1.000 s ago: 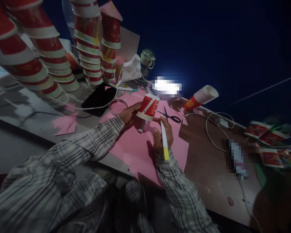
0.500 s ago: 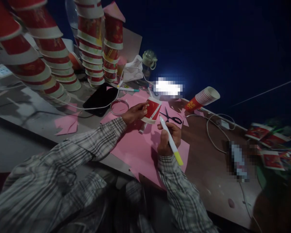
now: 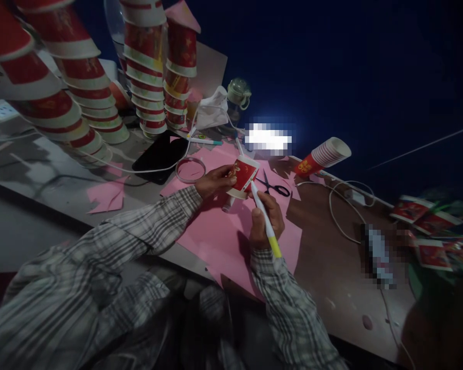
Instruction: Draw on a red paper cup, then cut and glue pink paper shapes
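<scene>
A red and white paper cup (image 3: pixel 245 174) is held in my left hand (image 3: pixel 216 181), thumb on its printed side. My right hand (image 3: pixel 267 221) is closed round a white marker (image 3: pixel 263 213) with a yellow end. The marker's tip points up at the white band of the cup and appears to touch it or lie very near. Under both hands lie pink paper sheets (image 3: pixel 216 241). Black-handled scissors (image 3: pixel 273 187) rest just right of the cup. Left of my left wrist is a roll of tape (image 3: pixel 191 170).
Tall stacks of paper cups (image 3: pixel 146 77) stand at the back left. A black phone (image 3: pixel 160 154) with a white cable lies before them. Behind are a lidded bottle (image 3: pixel 237 100) and a bright light. A tilted cup stack (image 3: pixel 324 155) and more cables are on the right.
My right hand has moved the marker slightly up and left, bringing its tip to the cup. The cup has turned and tilted a little in my left hand.
</scene>
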A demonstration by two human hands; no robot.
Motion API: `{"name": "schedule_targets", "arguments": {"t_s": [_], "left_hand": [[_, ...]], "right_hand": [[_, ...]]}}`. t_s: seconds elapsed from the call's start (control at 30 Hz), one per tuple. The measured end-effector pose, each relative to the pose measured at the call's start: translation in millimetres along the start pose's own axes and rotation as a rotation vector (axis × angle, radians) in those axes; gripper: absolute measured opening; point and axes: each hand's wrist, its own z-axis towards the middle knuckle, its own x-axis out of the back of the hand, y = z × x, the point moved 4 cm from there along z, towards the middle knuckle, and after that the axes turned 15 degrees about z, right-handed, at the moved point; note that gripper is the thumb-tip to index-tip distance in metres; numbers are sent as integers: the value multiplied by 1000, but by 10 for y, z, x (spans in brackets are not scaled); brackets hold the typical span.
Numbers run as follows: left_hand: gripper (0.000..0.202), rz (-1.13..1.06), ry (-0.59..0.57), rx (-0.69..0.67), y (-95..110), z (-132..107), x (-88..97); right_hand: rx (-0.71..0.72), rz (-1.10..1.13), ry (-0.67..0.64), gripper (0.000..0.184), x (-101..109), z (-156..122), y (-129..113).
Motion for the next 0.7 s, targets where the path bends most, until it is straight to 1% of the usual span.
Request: {"name": "schedule_targets", "arguments": {"t_s": [0.07,0.2,0.4,0.53,0.63,0.7], "left_hand": [[47,-10,20,3,7,4,-7],[46,-27,20,6,12,6,-21],[51,48,-57,24,10,-20,-48],[48,54,-38,39,30,-41,-65],[46,68,-57,66,29,-53,-83],[48,70,-55,66,23,-55,-80]], "right_hand": [[12,-16,-11,33,-4,2,0],[23,-50,-21,32,-10,10,-13],[35,-42,-24,32,-6,12,-16],[32,-25,-35,31,-6,13,-5],[37,-49,-35,30,-9,14,-10],[22,-65,-39,30,-13,12,-8]]}}
